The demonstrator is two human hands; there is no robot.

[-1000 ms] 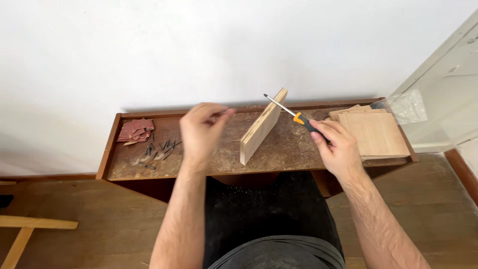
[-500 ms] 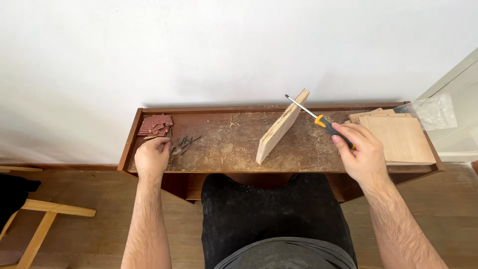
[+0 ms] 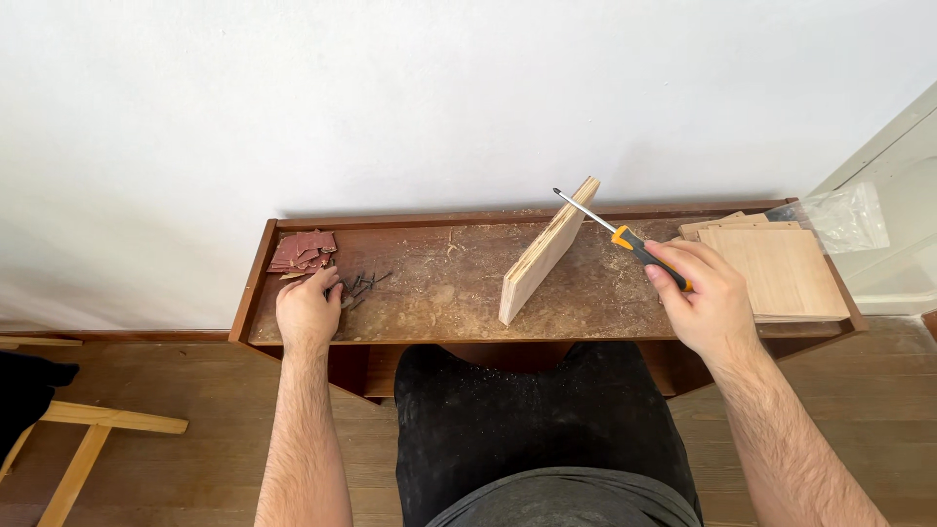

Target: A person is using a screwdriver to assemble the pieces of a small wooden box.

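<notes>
The left hand [image 3: 308, 310] rests loosely curled at the screws [image 3: 359, 286], gripping nothing clearly, while the right hand [image 3: 705, 298] clasps the screwdriver [image 3: 625, 240] beside the upright board [image 3: 547, 252] — best pinch one screw cleanly by its head, keeping the driver steady.

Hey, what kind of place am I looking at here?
Likely a makeshift home woodworking spot: a sawdust-strewn wooden bench against a plain wall, plywood panels, screws by the left hand, a screwdriver in the right hand.
</notes>
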